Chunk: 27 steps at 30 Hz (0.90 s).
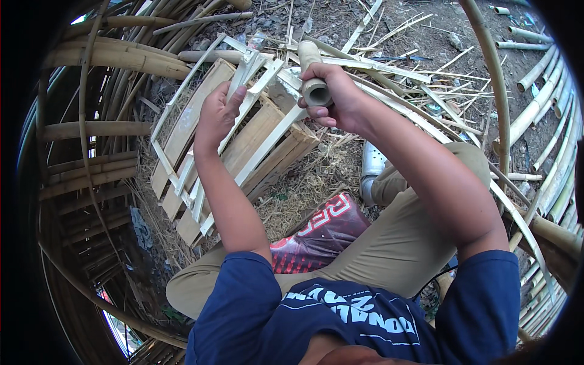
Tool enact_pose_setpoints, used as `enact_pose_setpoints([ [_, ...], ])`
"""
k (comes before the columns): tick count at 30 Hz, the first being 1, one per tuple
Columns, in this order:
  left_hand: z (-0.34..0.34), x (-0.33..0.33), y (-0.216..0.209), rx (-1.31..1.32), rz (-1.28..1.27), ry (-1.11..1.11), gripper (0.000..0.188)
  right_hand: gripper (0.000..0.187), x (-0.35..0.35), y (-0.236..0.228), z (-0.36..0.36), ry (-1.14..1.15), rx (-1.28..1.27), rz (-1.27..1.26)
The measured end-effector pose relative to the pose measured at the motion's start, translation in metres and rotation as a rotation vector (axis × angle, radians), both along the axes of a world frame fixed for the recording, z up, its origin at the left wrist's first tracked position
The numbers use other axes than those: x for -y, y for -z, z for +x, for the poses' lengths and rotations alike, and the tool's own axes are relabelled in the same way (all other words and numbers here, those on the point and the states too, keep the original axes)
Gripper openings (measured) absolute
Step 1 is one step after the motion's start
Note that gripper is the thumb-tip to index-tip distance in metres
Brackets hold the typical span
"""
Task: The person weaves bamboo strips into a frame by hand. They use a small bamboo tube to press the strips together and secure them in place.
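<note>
My right hand (pixel 342 100) is wrapped round a short, thick bamboo tube (pixel 309 56). Its hollow end faces me, and the tube points away over the far side of a wooden crate (pixel 258 125). To the left, the fingers of my left hand (pixel 218 118) are closed on a pale split bamboo strip (pixel 246 68), thumb along it. Beneath both hands, a frame of thin pale bamboo strips (pixel 172 106) rests on the slatted crate. Part of the held strip is hidden by my left fingers.
Loose split bamboo strips (pixel 395 70) litter the ground beyond the crate. Stacked bamboo poles (pixel 541 103) lie at the right, and a bent pole (pixel 490 67) rises nearby. Curved bamboo framework (pixel 91 131) stands at the left. A dark red printed sack (pixel 322 234) lies between my legs.
</note>
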<state>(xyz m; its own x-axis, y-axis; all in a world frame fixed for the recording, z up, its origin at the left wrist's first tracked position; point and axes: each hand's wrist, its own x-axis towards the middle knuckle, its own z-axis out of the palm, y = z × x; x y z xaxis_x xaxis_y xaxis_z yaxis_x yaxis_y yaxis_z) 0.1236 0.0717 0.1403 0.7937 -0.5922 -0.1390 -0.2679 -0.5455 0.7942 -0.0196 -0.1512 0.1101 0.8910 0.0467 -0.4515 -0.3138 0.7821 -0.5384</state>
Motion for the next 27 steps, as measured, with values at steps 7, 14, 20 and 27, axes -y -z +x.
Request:
enact_pose_setpoints([
  [7,0.006,-0.003,0.003,0.029,0.010,0.005,0.045,0.036,0.008,-0.023,-0.012,-0.480,0.118,-0.285],
  [14,0.002,0.002,0.003,0.047,0.032,0.000,0.045,0.040,0.020,-0.028,-0.012,-0.158,0.232,-0.214],
  [20,-0.003,0.006,0.012,0.107,0.105,-0.002,0.050,0.059,0.026,-0.018,-0.003,0.162,0.290,-0.660],
  [27,-0.018,0.008,0.021,0.219,0.151,0.065,0.054,0.052,0.029,0.000,0.007,0.100,-0.068,-0.907],
])
